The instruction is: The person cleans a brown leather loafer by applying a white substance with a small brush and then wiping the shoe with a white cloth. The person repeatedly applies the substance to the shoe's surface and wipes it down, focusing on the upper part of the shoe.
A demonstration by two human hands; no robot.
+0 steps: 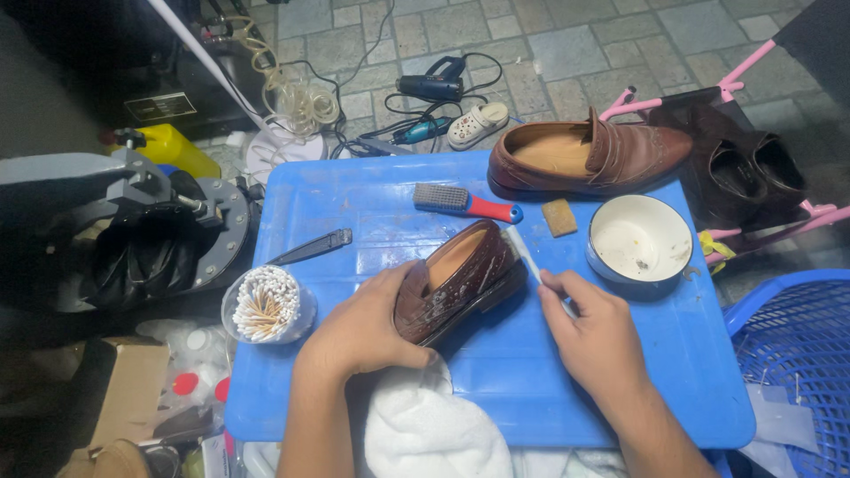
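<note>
My left hand [359, 332] grips the glossy dark brown loafer [460, 281], tilted on its side near the middle of the blue plastic table [691, 372], while my right hand [595, 332] pinches a thin white brush [524, 252] touching its heel edge. Open blue surface lies below my right hand; the white round bowl [639, 241] sits just beside it, and a smooth tan loafer [589, 155] lines the far edge.

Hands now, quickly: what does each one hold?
Left hand: closed around the dark brown shoe.
Right hand: closed on a small white brush touching the shoe.
</note>
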